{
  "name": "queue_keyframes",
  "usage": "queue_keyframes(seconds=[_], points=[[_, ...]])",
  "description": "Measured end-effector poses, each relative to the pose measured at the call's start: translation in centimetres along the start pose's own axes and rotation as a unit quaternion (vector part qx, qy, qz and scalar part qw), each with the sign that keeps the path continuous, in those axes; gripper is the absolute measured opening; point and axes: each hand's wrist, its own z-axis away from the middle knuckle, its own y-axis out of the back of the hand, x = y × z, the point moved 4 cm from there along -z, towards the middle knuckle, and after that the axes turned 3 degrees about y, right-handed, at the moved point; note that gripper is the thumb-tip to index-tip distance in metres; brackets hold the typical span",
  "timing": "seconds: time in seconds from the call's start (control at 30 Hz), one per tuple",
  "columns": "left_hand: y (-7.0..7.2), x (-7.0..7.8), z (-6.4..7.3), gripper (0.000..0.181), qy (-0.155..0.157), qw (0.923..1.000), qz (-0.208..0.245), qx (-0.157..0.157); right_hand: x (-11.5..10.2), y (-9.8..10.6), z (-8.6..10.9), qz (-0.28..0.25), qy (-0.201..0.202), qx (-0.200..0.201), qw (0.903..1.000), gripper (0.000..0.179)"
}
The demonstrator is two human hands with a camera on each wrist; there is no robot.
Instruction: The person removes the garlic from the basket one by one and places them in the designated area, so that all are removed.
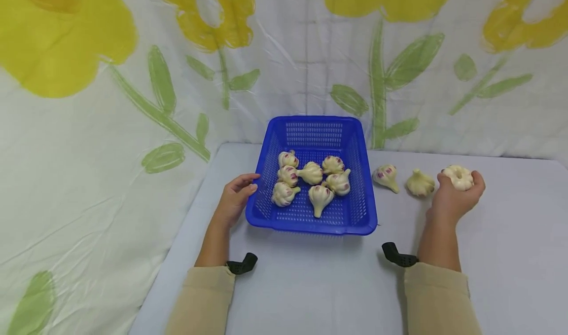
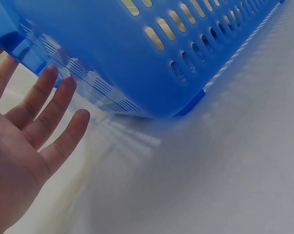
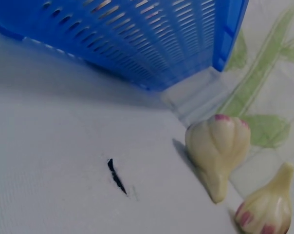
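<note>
A blue plastic basket [image 1: 310,229] stands mid-table, holding several garlic bulbs [image 1: 320,198] with purple marks. My left hand [image 1: 234,199] is at the basket's left rim, fingertips right against it. In the left wrist view that left hand [image 2: 27,131] shows its fingers fairly straight beside the slotted wall of the basket [image 2: 132,63]. Off to the right, my right hand [image 1: 454,199] grips a pale garlic bulb [image 1: 459,177], its round ribbed end facing up. Two more bulbs lie between basket and right hand: a purple-marked bulb [image 1: 386,177] and a plain cream bulb [image 1: 420,183].
The white table [image 1: 306,285] meets a cloth backdrop [image 1: 284,78] painted with yellow flowers, close behind the basket. A small dark slit-like mark [image 3: 117,176] shows on the tabletop near the basket's right side.
</note>
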Motion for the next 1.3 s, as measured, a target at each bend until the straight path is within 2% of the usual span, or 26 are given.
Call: queue_keyframes(seconds=[0.27,0.43,0.57,0.67,0.83,1.0,1.3], points=[[0.0,-0.1,0.1,0.024,0.008,0.9997,-0.02,0.011,1.4,0.2,-0.3,0.054,-0.064,-0.024,0.9962,0.078],[0.0,-0.3,0.3,0.032,0.017,0.9994,-0.028,0.011,2.0,0.7,-0.6,0.075,-0.068,-0.023,0.9946,0.078],[0.1,-0.5,0.5,0.036,0.023,0.9987,-0.042,0.015,2.2,0.9,-0.6,0.099,-0.055,-0.022,0.9933,0.082],[0.1,-0.4,0.6,0.039,0.028,0.9981,-0.049,0.023,2.3,0.9,-0.7,0.142,-0.036,-0.018,0.989,0.084],[-0.1,-0.1,0.7,0.04,0.028,0.9982,-0.047,0.025,2.5,1.1,-0.7,0.214,-0.006,-0.02,0.9767,0.076],[-0.2,-0.3,0.7,0.039,0.029,0.9983,-0.045,0.024,3.0,1.2,-0.7,0.26,0.014,-0.032,0.965,0.068],[0.1,-0.4,0.6,0.035,0.025,0.9982,-0.048,0.025,3.3,0.7,-0.8,0.284,0.033,-0.057,0.9567,0.061]])
